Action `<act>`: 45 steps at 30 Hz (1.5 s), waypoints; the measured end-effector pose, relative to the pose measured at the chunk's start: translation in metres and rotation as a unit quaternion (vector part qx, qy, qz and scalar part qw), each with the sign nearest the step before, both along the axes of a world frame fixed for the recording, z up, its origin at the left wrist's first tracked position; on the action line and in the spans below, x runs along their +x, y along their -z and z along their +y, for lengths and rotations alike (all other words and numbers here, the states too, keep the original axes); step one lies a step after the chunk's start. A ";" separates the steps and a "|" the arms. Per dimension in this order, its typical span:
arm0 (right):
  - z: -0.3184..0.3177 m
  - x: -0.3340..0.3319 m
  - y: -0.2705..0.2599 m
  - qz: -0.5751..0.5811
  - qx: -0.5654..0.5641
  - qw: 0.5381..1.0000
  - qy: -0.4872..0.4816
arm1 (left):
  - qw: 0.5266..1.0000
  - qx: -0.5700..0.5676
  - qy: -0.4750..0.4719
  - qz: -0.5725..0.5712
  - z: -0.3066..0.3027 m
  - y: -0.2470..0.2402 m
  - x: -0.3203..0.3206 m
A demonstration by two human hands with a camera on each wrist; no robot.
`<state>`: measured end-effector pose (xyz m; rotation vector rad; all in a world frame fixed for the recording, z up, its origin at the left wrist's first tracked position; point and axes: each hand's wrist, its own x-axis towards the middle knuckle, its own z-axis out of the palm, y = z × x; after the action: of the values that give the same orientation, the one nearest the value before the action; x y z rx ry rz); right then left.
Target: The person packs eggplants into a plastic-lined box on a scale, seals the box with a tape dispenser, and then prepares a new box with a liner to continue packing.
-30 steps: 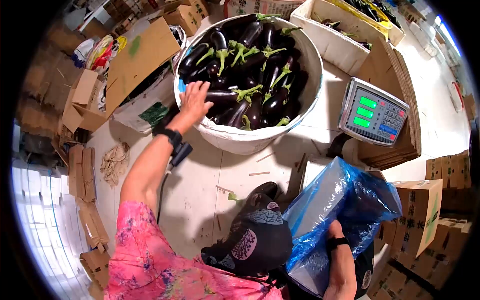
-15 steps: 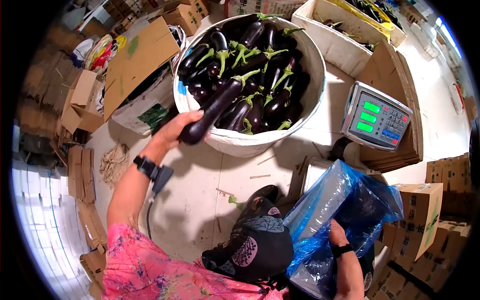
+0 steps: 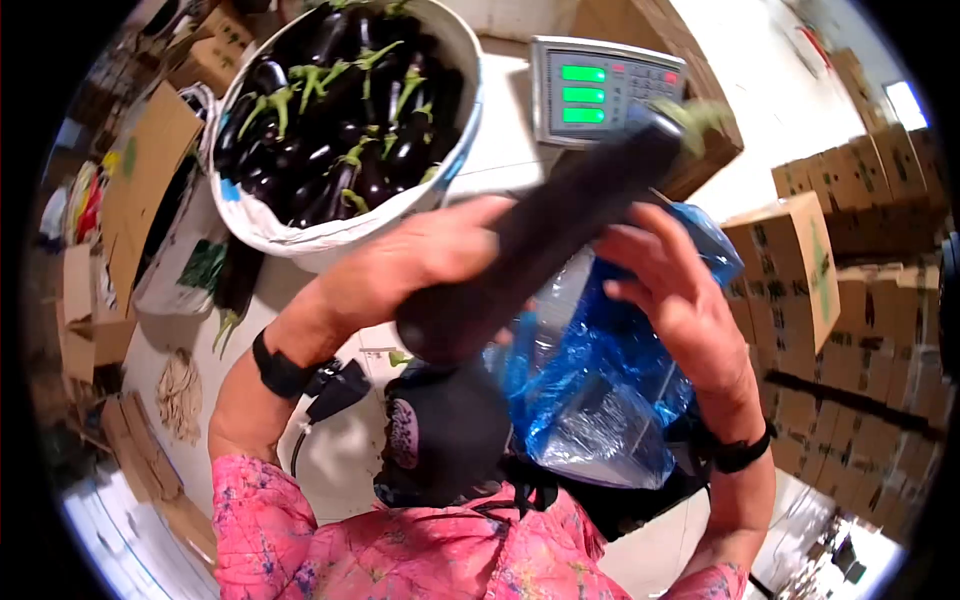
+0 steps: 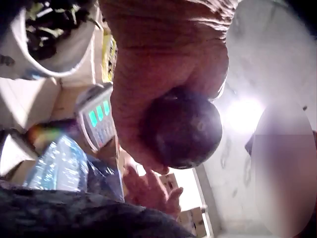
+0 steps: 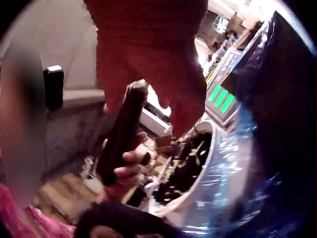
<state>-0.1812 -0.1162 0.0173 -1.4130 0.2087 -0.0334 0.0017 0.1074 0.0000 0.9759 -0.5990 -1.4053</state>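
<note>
A long dark eggplant (image 3: pixel 545 235) is held up at a slant in my left hand (image 3: pixel 410 265), its stem end toward the upper right. In the right wrist view, the left fingers (image 5: pixel 126 171) curl round the eggplant (image 5: pixel 121 131). Its rounded end (image 4: pixel 185 129) faces the camera in the left wrist view, beside the left hand (image 4: pixel 163 54). My right hand (image 3: pixel 675 295) is raised just below the upper part of the eggplant, fingers spread and slightly bent; whether it touches cannot be told. A blue plastic bag (image 3: pixel 610 410) lies over the lap, below the hands.
A white tub (image 3: pixel 345 235) full of eggplants (image 3: pixel 370 180) stands at the upper left. Behind the held eggplant is a scale display (image 3: pixel 585 95) with green digits. Cardboard boxes (image 3: pixel 790 260) stand at the right, and a loose cloth (image 3: pixel 180 395) lies on the floor at the left.
My left hand has carried the eggplant from the tub's edge rightward over the lap. My right hand has come out of the blue bag and up. The head view has shifted right.
</note>
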 end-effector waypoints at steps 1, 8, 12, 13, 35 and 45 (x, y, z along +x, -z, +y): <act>0.010 0.006 -0.005 -0.017 0.084 0.995 0.058 | 0.993 0.026 0.068 -0.089 -0.021 -0.016 -0.005; 0.002 -0.049 -0.057 0.207 -0.032 0.964 0.161 | 0.966 0.042 0.150 -0.206 -0.037 0.004 0.009; 0.007 -0.080 -0.050 0.373 -0.003 0.921 0.109 | 0.978 0.124 -0.042 -0.165 0.004 0.052 0.035; 0.008 -0.081 -0.042 0.380 -0.042 0.918 0.101 | 0.976 0.139 -0.050 -0.160 0.012 0.063 0.038; 0.003 -0.047 0.317 0.324 -0.185 0.928 -0.003 | 0.943 0.301 -0.089 -0.108 0.082 0.183 -0.018; -0.016 -0.041 0.316 0.351 -0.253 0.897 -0.095 | 0.751 0.194 -0.243 -0.583 0.090 0.093 0.096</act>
<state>-0.2222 -0.1319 -0.2991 -1.9182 0.6961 0.6361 0.0977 0.1970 -0.0926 2.1897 -0.8519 -0.2859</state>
